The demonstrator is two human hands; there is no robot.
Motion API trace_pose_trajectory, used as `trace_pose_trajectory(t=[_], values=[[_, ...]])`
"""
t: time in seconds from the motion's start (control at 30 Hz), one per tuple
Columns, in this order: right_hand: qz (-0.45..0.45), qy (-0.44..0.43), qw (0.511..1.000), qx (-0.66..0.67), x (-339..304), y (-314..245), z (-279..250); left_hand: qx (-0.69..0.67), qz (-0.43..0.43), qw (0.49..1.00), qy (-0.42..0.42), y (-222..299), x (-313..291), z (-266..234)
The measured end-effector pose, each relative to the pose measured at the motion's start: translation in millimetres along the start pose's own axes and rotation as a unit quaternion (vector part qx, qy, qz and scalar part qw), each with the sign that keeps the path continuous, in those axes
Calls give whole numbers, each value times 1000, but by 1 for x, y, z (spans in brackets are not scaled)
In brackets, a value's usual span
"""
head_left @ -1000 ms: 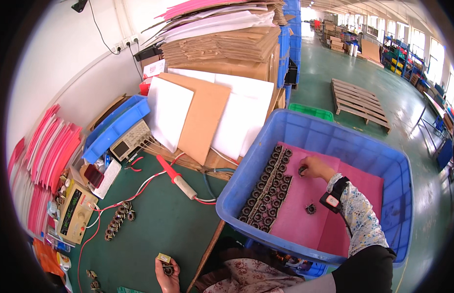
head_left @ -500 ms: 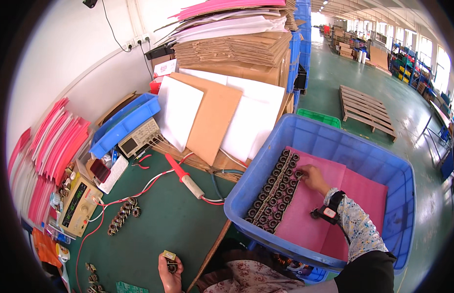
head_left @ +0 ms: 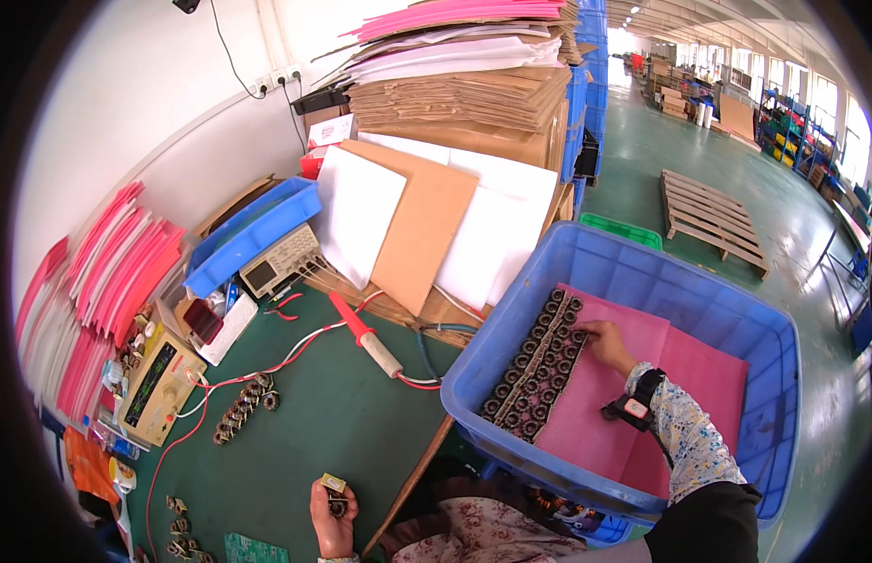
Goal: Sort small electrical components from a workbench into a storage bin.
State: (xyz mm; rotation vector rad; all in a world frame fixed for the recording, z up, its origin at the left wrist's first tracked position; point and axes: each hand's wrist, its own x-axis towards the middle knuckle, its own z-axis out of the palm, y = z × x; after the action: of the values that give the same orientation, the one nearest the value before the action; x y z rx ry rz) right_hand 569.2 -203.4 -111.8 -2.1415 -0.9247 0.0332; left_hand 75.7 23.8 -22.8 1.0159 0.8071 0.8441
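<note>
At the bench's front edge my left hand (head_left: pixel 334 527) is closed around a small toroidal coil (head_left: pixel 337 507) with a yellow top. My right hand (head_left: pixel 607 345) reaches into a large blue bin (head_left: pixel 727 291). Its fingers are pinched on a dark ring-shaped coil (head_left: pixel 579 338) at the right edge of the packed rows; the fingers partly cover it. Several similar coils (head_left: pixel 525 385) stand in close rows on a pink foam sheet (head_left: pixel 586 422) along the bin's left side. A dark band with a small device (head_left: pixel 635 405) is strapped round my right wrist.
On the green bench (head_left: pixel 305 413) lie a cluster of coils (head_left: pixel 244 408), a few more coils (head_left: pixel 178 530), a green circuit board (head_left: pixel 256 548) and a red-and-white probe (head_left: pixel 366 338) with cables. Instruments (head_left: pixel 159 389) line the left. Cardboard (head_left: pixel 427 225) leans behind; a wooden pallet (head_left: pixel 713 220) is on the floor.
The whole view has shifted slightly, so the bench and bin sit a little further right. Both hands stay at nearly the same places, the right fingers still on the coil at the row's edge.
</note>
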Motion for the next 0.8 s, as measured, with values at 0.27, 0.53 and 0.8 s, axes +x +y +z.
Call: trace_pose_trajectory(t=[0.27, 0.53, 0.8], values=[[-69, 2, 997, -19, -11, 10, -33, -36, -28, 999, -1, -18, 15, -10], [-181, -388, 880, -206, -73, -84, -63, -47, -26, 998, 22, -12, 11, -15], [82, -150, 984, -54, 6, -26, -66, -36, -14, 999, 10, -17, 13, -19]])
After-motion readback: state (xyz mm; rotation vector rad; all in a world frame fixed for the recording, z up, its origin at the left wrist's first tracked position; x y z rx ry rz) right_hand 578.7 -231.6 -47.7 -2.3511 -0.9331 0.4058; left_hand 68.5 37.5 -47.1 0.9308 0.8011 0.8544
